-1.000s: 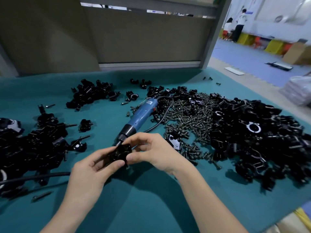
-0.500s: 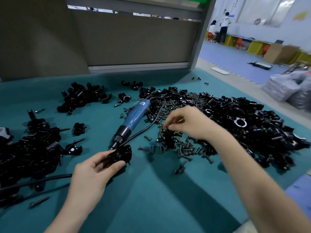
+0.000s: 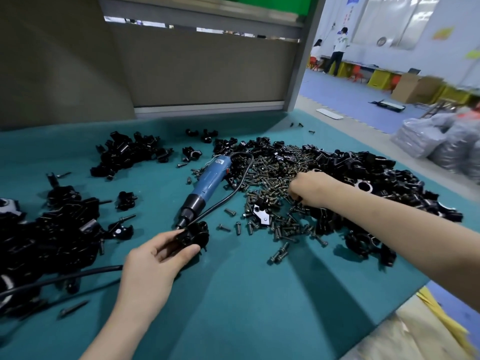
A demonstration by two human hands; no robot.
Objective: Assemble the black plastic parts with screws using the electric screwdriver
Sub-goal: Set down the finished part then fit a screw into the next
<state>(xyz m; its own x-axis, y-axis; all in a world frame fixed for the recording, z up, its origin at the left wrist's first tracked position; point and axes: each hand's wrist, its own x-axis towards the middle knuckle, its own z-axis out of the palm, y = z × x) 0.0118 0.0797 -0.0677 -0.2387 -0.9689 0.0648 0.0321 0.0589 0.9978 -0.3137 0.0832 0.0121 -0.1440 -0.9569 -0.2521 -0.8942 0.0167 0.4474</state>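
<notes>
The left hand [image 3: 153, 263] pinches a black part [image 3: 191, 236] between thumb and fingers, right at the tip of the screwdriver [image 3: 207, 183]. The screwdriver lies on the green mat [image 3: 233, 307] with its tip toward the person. I judge the part is kept there, hole showing, so a screw can go in and the tool be picked up with little reach.

The right hand [image 3: 310, 188] is to the right of the screwdriver, knuckles up, fingers curled down into the heap of screws [image 3: 272, 178]. Whether it already has one pinched I cannot tell.

Farther right of the screwdriver spreads a big heap of black pieces [image 3: 376, 178]; left of it lie two smaller heaps [image 3: 57, 229], some with screws sticking out. The cord [image 3: 235, 193] runs along the screwdriver's right side and passes just beside the held part, where it could snag. A few loose screws [image 3: 230, 211] lie right of the tip.
</notes>
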